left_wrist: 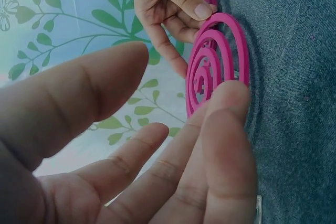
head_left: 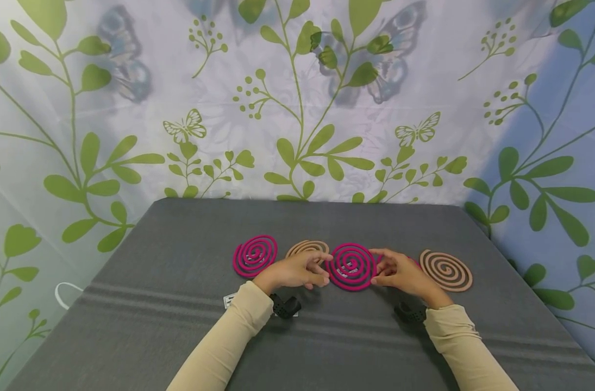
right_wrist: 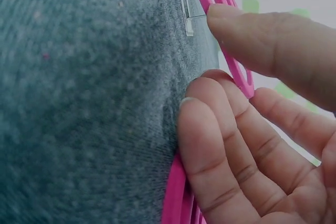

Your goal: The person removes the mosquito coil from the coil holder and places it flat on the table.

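In the head view a pink mosquito coil (head_left: 351,264) is held between the two hands, tilted just above the grey cloth. My right hand (head_left: 397,271) pinches its right edge; in the right wrist view the thumb lies along the coil's edge (right_wrist: 227,51), the other fingers on the far side. My left hand (head_left: 297,270) is at the coil's left edge, fingers loosely spread, and in the left wrist view they overlap the coil (left_wrist: 239,40). Another pink coil (right_wrist: 175,195) lies under the right hand, mostly hidden in the head view.
A pink coil (head_left: 255,255) and a partly covered tan coil (head_left: 307,247) lie to the left; another tan coil (head_left: 446,270) lies right. A white printed piece (head_left: 229,300) shows beside the left sleeve. Patterned curtains (head_left: 326,108) stand behind the grey-covered table (head_left: 297,353).
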`<state>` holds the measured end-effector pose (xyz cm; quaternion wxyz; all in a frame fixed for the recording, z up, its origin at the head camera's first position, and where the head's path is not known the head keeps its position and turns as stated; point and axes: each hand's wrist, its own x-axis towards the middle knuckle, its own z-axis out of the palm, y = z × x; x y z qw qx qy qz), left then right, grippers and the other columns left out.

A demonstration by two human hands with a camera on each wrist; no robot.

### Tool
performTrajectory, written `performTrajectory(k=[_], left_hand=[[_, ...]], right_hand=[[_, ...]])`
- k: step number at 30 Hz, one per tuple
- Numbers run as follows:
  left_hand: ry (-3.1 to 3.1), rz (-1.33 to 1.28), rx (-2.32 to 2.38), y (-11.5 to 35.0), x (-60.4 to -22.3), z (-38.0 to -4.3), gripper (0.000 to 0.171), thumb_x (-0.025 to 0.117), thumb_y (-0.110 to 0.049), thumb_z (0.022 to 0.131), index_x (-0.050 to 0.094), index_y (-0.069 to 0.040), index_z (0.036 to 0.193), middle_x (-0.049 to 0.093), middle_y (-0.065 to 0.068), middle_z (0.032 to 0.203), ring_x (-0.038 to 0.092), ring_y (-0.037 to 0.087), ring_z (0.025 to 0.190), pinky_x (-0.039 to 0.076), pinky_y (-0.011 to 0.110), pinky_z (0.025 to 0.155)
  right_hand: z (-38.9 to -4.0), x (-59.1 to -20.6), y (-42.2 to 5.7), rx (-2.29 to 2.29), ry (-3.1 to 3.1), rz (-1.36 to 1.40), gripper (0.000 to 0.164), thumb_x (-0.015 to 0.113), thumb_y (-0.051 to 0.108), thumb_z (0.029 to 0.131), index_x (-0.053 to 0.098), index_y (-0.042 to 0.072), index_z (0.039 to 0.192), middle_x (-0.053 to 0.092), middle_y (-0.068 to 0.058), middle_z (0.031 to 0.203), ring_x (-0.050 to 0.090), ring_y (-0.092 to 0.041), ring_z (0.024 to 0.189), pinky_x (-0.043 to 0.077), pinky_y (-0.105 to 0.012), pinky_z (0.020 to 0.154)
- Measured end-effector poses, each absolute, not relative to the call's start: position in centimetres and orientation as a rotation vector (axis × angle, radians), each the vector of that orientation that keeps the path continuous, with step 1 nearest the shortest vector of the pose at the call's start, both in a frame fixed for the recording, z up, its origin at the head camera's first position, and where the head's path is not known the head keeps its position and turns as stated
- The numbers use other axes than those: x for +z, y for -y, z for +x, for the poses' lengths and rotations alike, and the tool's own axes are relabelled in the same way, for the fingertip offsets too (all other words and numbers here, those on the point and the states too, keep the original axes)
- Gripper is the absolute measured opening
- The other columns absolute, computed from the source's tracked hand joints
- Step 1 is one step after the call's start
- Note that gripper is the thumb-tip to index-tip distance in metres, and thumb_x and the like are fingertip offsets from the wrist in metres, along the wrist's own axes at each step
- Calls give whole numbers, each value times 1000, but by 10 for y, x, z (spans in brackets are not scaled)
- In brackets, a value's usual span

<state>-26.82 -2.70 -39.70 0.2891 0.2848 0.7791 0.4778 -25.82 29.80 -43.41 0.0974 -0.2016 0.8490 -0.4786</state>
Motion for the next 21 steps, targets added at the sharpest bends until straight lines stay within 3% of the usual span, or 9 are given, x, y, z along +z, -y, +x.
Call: performTrajectory(k=[14, 21], left_hand=[[-2089, 695, 1257, 19, -402, -263, 73, 70, -5, 106, 33, -4, 169, 57, 28, 153, 74, 30, 116, 62, 38, 88], [-2069, 683, 1280, 18, -401, -262, 75, 69, -5, 106, 29, 0, 169, 58, 28, 151, 75, 30, 111, 63, 37, 87]], right_hand=[[-259, -434, -299, -1373, -2516, -629, 71, 81, 0, 96, 43, -23, 150, 72, -11, 97, 68, -12, 82, 56, -27, 69], [-260, -436, -300, -1426, -2510, -612, 71, 82, -2, 94, 44, -21, 152, 72, -12, 98, 69, -11, 80, 56, -27, 68]])
